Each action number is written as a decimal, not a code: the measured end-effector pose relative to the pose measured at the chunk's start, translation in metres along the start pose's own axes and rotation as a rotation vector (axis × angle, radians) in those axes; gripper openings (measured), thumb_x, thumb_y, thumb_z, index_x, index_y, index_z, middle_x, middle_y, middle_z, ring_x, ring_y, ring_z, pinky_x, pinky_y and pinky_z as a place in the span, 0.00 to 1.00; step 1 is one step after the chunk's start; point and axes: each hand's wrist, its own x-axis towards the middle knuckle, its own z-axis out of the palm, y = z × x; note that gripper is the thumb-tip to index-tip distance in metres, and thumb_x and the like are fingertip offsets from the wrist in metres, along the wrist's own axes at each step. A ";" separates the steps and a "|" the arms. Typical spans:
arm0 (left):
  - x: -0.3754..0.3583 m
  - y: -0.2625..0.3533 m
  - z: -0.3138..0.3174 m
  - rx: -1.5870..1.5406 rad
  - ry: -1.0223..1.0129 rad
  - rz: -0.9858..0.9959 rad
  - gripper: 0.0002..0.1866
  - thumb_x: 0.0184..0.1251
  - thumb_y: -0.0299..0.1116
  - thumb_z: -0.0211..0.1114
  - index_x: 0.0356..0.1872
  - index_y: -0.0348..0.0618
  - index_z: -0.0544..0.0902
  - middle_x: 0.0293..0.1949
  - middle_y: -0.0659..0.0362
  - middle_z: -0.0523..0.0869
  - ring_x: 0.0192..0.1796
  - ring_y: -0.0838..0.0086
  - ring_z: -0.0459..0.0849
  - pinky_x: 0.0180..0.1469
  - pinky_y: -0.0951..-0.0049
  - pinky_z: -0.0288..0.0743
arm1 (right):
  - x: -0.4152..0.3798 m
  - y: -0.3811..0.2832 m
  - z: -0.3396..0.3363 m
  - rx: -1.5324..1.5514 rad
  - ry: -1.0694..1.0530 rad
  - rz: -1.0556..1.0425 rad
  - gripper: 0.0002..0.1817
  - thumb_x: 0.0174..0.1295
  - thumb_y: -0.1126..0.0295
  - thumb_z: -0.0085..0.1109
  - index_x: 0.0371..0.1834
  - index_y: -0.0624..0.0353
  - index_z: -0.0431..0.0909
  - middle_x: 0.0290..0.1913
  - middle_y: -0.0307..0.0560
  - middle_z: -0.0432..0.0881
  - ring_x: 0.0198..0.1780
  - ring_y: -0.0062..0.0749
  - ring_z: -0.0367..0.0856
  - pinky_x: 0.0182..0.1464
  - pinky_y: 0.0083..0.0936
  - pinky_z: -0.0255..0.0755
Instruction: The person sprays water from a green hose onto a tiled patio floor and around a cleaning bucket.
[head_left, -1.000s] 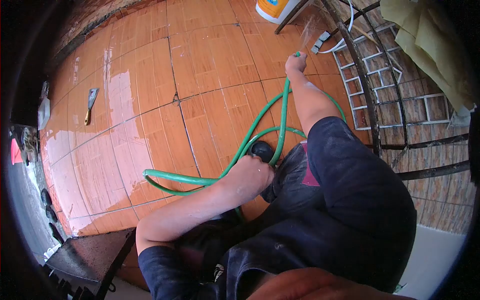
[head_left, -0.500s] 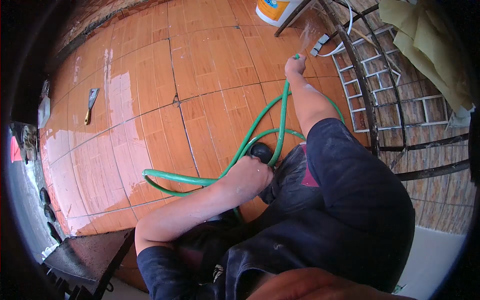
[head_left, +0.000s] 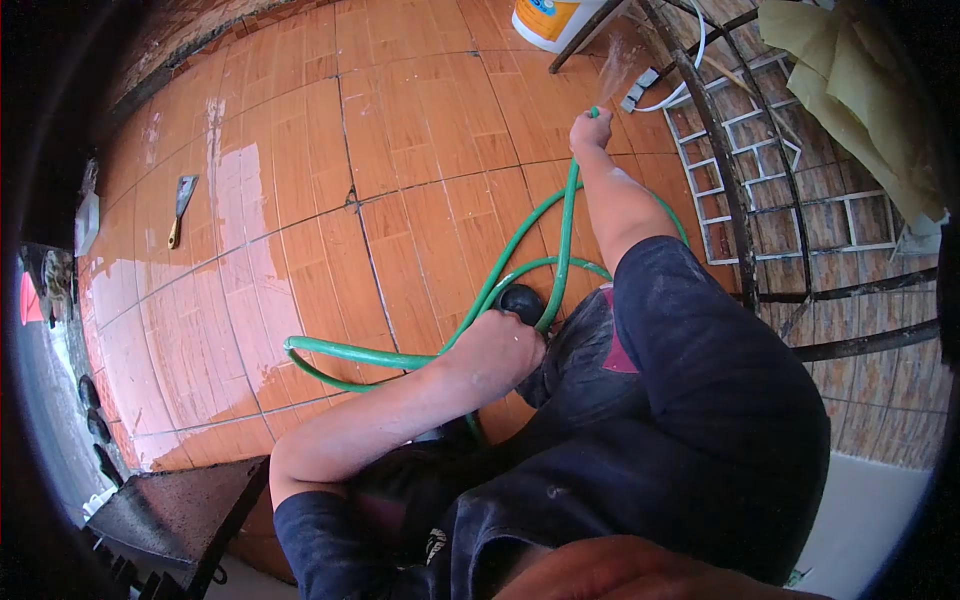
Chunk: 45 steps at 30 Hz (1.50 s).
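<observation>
Near the top, my right hand [head_left: 590, 132] is closed around the end of a green hose [head_left: 566, 225], its nozzle tip pointing up and away. A thin spray of water [head_left: 620, 65] leaves it beside a white bucket [head_left: 545, 25]. My left hand [head_left: 500, 350] rests by my knee, beside a dark round shoe tip [head_left: 520, 302] and over part of the hose; its fingers are bent under and hidden. Loops of the hose lie on the orange tiled floor [head_left: 420, 110].
A scraper [head_left: 181, 212] lies on the left floor, where the tiles are wet. Black metal bars [head_left: 735, 180] and a white grid [head_left: 850, 220] stand at right, under a tan cloth [head_left: 860, 110]. A white cable [head_left: 690, 85] runs to a small grey box [head_left: 640, 90].
The water spray looks slightly wider and more visible. Both hands and the hose have hardly moved.
</observation>
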 end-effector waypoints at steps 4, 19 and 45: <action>0.000 0.000 -0.002 -0.015 0.009 -0.008 0.04 0.56 0.27 0.63 0.26 0.42 0.84 0.26 0.56 0.86 0.34 0.63 0.88 0.33 0.65 0.81 | 0.000 -0.001 -0.003 -0.039 0.020 -0.030 0.13 0.67 0.68 0.53 0.53 0.53 0.69 0.46 0.58 0.82 0.45 0.49 0.84 0.43 0.42 0.80; 0.014 -0.011 0.012 -0.135 0.214 -0.138 0.10 0.56 0.30 0.63 0.38 0.38 0.79 0.28 0.52 0.84 0.40 0.59 0.85 0.38 0.61 0.81 | 0.049 -0.017 -0.018 0.028 -0.049 0.038 0.14 0.65 0.68 0.51 0.53 0.54 0.72 0.48 0.62 0.82 0.49 0.56 0.83 0.48 0.46 0.79; 0.037 -0.020 0.027 -0.341 0.260 -0.126 0.15 0.57 0.29 0.63 0.45 0.35 0.79 0.30 0.48 0.84 0.44 0.53 0.82 0.41 0.56 0.80 | 0.103 0.057 -0.089 -0.285 0.119 0.284 0.16 0.64 0.69 0.52 0.53 0.60 0.67 0.47 0.60 0.82 0.42 0.50 0.87 0.37 0.40 0.85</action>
